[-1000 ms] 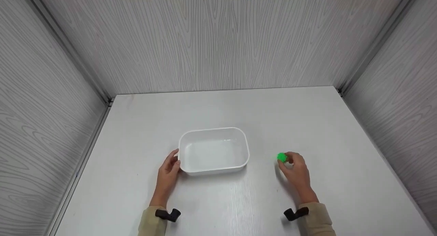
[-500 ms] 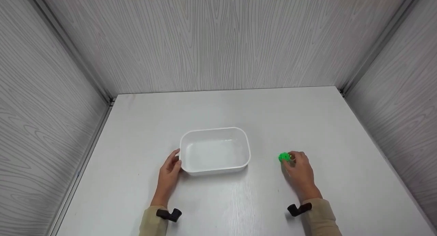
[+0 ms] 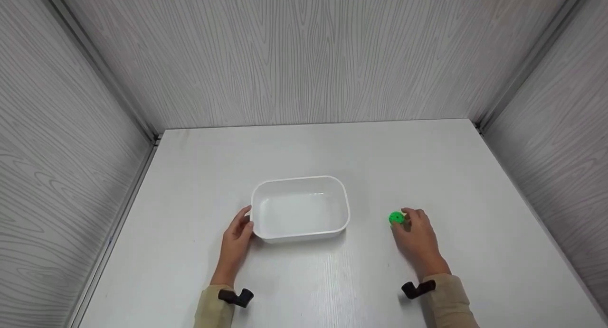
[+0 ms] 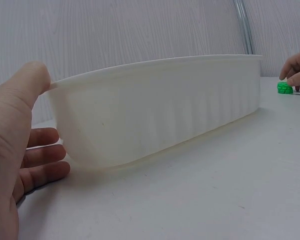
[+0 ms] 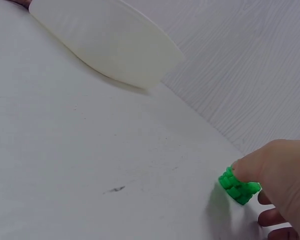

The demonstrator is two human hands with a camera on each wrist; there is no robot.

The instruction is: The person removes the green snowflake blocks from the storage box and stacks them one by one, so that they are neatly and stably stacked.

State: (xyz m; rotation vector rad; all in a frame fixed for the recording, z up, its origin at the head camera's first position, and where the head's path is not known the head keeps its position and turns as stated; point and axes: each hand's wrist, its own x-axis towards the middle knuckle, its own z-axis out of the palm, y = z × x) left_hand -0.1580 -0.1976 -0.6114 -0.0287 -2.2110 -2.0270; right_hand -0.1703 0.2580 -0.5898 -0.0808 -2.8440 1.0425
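Note:
A white rectangular plastic tub [image 3: 298, 236] sits upright on the table, with nothing visible inside. My left hand [image 3: 233, 245] rests against its left end; in the left wrist view the thumb [image 4: 31, 75] touches the rim and the other fingers lie against the lower wall. To the right of the tub, my right hand [image 3: 418, 240] pinches a small round green knobbly piece [image 3: 395, 217] between thumb and fingers. Low at the tabletop, this green piece [image 5: 235, 188] shows stepped bumps round its side in the right wrist view. Fingers partly hide its far side.
The white table [image 3: 304, 150] is bounded by a grey wood-grain back panel [image 3: 304, 57] and side panels at left [image 3: 71, 143] and right [image 3: 555, 114]. A black wrist mount [image 3: 236, 297] sits at the left cuff, another [image 3: 418, 289] at the right.
The green piece has turned in my right hand, now showing a flatter face with dark spots. The right hand has shifted slightly right. My left hand stays against the tub.

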